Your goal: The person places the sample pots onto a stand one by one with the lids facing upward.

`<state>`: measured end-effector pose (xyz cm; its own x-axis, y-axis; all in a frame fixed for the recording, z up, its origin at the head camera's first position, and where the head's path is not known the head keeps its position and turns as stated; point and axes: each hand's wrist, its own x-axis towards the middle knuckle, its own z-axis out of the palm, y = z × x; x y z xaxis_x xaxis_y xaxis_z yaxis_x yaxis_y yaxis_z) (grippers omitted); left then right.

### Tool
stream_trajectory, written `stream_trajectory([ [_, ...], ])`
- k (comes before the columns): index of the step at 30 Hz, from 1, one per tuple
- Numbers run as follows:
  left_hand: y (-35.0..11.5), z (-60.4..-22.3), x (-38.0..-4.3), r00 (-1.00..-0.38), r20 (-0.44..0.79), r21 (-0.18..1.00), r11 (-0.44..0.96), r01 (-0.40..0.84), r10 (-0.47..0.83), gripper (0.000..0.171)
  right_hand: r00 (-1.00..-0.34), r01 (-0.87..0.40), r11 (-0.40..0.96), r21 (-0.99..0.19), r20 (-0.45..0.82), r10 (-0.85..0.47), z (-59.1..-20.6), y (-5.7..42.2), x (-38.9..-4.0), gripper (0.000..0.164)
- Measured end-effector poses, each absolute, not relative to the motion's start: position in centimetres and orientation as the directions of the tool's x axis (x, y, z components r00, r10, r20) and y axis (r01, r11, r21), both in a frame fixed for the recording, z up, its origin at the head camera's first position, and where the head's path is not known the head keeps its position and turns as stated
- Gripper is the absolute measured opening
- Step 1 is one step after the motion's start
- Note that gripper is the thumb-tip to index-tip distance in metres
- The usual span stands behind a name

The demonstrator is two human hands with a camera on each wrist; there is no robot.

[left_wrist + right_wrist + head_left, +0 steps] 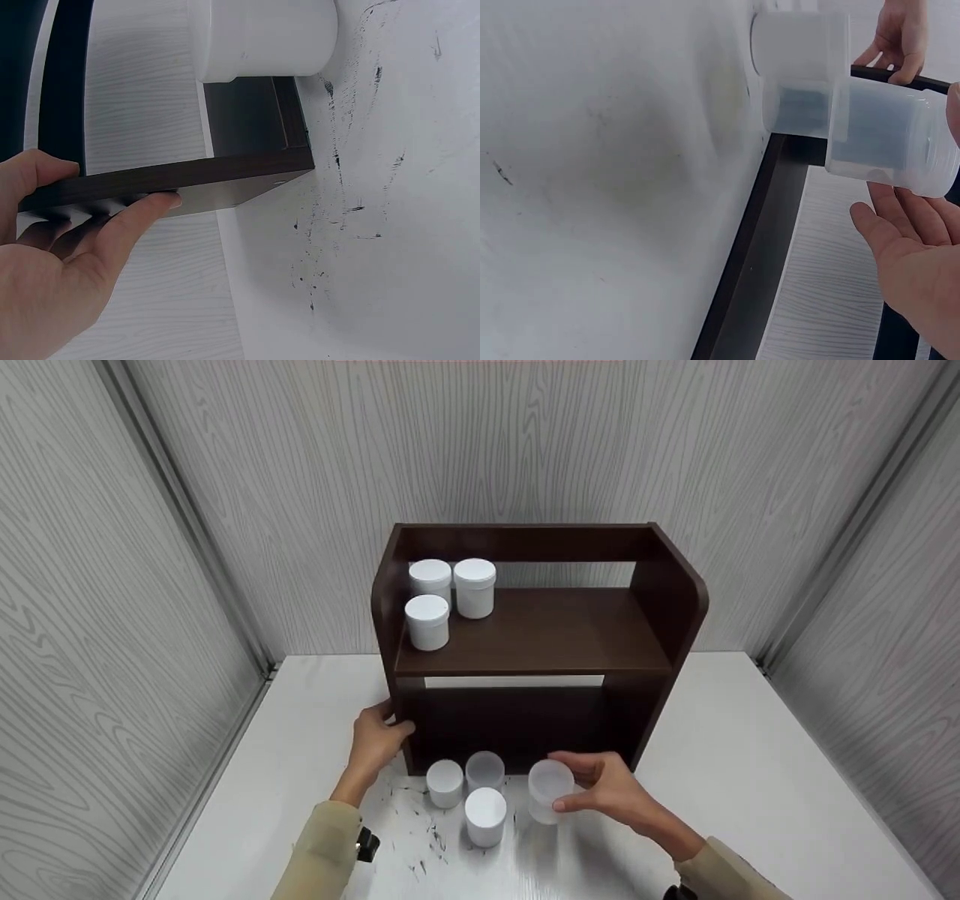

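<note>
One translucent jar [549,789] in the right hand [611,789]

Head view: fairly bright, even, cool light; source out of frame. Jar lids [475,570] nearly blank white. Lower bay of shelf [510,720] very dark, detail mostly lost. Soft-edged shadow on table [750,735] to the near side of right hand [619,793]; faint glare streaks beside it. Side walls [112,622] lean outward, wide-angle stretch. Thin red line along top edge. Left wrist view: dimmer, bluish; near jar [270,37] low in contrast. Right wrist view: hazy, table blotched with diffuse grey shadow, cup [870,131] slightly soft.
</note>
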<state>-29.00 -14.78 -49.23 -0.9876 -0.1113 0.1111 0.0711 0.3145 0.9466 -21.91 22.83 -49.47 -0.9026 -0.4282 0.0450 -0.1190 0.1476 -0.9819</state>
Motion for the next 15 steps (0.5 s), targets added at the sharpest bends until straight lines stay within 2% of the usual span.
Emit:
stream_trajectory([
  [15,-14.8,-49.3,-29.1,-0.989,0.113,0.944,0.321,0.079,-0.09,0.062,-0.901,-0.141,0.151,-0.979,0.064,-0.428,-47.3,22.8,-20.7,0.075],
])
